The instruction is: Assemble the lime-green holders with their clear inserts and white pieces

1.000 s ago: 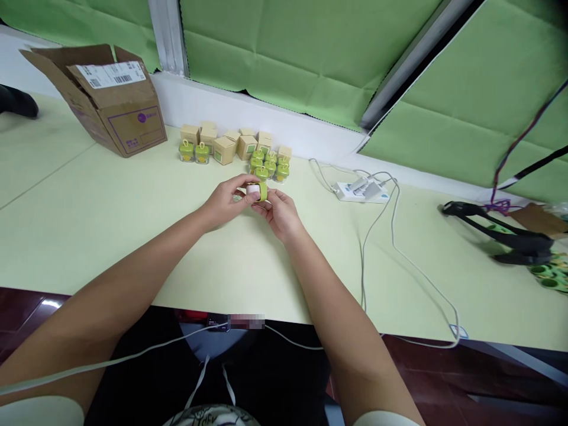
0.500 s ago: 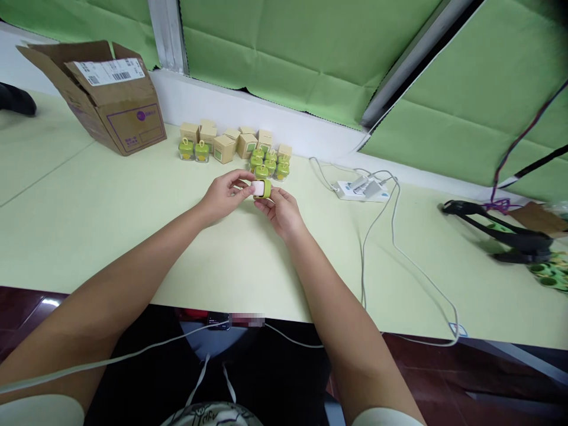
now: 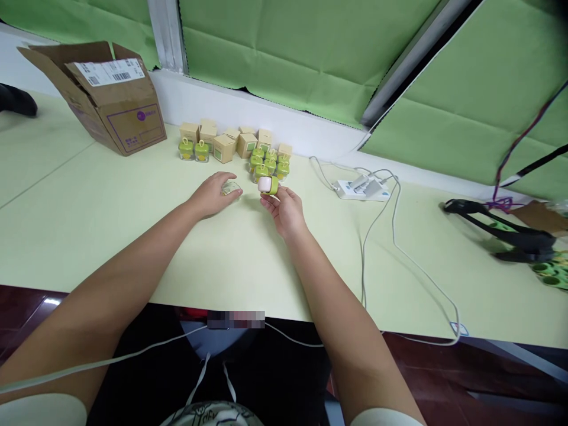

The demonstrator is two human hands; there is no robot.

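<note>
My right hand (image 3: 286,208) pinches a small green-and-white piece (image 3: 268,185) just above the pale green table (image 3: 89,219), close to a cluster of small green-lidded jars (image 3: 268,164). My left hand (image 3: 212,193) rests on the table with its fingers curled over a small clear piece (image 3: 231,189). Behind the jars stand several small tan cardboard boxes (image 3: 226,147), with two more jars (image 3: 194,150) at their left.
An open cardboard shipping box (image 3: 110,97) lies at the back left. A white power strip (image 3: 361,189) with cables trailing over the table's front edge sits to the right. A black tool (image 3: 501,231) and a green tray (image 3: 550,275) are at the far right.
My hands have come apart. The right one carried the green-and-white piece toward the jars. The left one moved left and down onto the table with the clear piece.
</note>
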